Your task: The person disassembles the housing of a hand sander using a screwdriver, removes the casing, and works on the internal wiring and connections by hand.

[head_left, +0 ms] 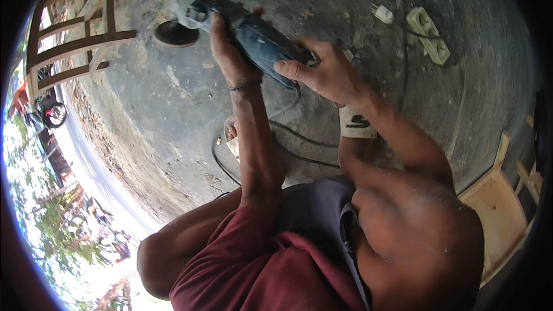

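Note:
A teal angle grinder [262, 40] is held up over the concrete floor, tilted with its head at the upper left. Its round dark disc [176, 33] hangs beneath the grey metal gear head. My left hand [231, 55] is closed around the front of the body from below, the thumb lying up along it near the head. My right hand [328, 72] grips the rear end, with its thumb on the near side and its fingers partly hidden behind. A dark cord [296, 99] leaves the grinder's rear and runs down between my legs.
At the right, a white power strip [427, 35] and a white plug [382, 14] lie on the floor beside a dark cable [404, 63]. A wooden chair frame [75, 46] stands at the upper left. Wooden pieces [498, 207] stand at the lower right. A motorbike [55, 114] is outside.

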Action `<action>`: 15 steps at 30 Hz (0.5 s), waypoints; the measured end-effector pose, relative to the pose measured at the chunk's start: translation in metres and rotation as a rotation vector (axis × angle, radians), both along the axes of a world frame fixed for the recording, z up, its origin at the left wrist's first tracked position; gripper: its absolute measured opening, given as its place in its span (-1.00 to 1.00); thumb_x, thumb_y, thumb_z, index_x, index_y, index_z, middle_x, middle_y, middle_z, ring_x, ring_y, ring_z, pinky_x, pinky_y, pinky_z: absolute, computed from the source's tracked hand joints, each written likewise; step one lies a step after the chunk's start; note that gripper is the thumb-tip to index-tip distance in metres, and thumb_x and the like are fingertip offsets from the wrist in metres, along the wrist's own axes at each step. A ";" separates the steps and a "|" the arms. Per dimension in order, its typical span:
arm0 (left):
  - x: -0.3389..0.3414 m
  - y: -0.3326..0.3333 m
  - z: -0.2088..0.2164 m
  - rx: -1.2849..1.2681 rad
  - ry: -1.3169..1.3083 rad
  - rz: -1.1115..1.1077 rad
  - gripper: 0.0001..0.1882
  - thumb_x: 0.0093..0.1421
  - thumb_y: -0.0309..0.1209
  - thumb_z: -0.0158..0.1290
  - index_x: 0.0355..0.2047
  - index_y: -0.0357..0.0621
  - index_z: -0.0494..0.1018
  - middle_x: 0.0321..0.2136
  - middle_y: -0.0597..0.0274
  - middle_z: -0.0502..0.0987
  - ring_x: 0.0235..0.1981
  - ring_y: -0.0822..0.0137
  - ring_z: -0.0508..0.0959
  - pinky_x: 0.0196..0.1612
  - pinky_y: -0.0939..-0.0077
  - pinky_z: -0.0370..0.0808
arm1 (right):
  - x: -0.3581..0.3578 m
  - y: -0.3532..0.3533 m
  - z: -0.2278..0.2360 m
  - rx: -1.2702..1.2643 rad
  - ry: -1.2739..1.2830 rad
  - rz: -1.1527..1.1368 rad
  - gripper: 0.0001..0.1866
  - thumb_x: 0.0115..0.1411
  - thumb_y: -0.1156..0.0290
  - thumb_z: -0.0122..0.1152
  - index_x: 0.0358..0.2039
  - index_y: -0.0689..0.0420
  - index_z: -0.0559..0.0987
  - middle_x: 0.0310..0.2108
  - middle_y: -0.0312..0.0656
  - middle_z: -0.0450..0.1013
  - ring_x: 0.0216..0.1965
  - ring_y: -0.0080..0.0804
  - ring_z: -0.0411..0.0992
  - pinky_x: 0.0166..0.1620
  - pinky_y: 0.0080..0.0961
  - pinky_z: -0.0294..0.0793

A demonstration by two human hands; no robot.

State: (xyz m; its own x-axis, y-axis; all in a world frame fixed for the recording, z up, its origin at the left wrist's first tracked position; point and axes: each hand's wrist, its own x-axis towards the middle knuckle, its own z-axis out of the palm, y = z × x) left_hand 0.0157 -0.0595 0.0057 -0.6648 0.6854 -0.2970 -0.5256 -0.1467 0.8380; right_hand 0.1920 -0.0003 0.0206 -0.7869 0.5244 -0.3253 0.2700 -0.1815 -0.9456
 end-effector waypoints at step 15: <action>0.022 0.008 0.023 0.080 0.009 -0.049 -0.43 0.43 -0.04 -0.10 0.11 -0.38 0.35 -0.05 -0.12 0.53 -0.09 0.02 0.65 -0.02 0.21 0.65 | 0.015 -0.005 0.021 -0.106 0.047 -0.059 -0.45 0.07 0.09 0.41 -0.11 0.30 0.57 -0.37 -0.15 0.53 -0.34 -0.50 0.49 -0.31 -0.43 0.48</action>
State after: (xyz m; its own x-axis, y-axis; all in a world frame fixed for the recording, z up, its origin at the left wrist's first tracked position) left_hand 0.0374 -0.0510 0.0289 -0.6325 0.7382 -0.2345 -0.5266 -0.1879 0.8291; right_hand 0.2073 -0.0056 0.0412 -0.7711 0.5354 -0.3447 0.2116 -0.2950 -0.9318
